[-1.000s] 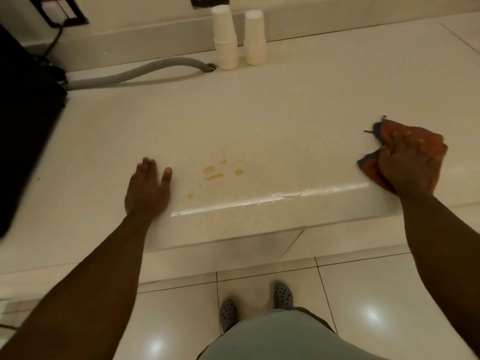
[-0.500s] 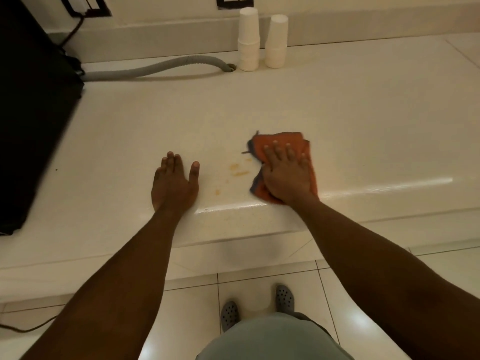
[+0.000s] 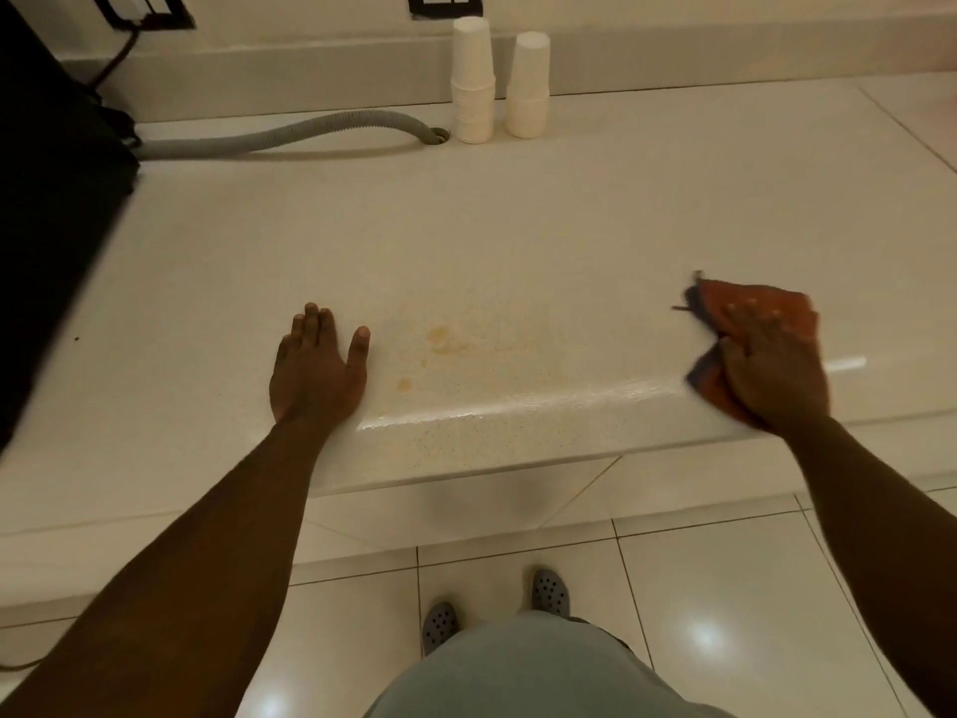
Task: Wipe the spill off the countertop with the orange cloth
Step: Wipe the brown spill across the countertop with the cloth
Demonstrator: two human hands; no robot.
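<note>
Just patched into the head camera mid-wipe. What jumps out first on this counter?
The orange cloth stands out, pressed under the right hand near the counter's front edge, well right of the mess. Between the hands, faint yellowish spill marks show on the pale countertop, beside the left hand lying flat. At the back wall stand two stacks of white paper cups, next to a grey hose.

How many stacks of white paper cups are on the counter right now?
2. The taller stack stands at the back of the countertop beside the grey hose's end; the shorter stack stands just right of it. The cups nested within each stack cannot be counted.
</note>
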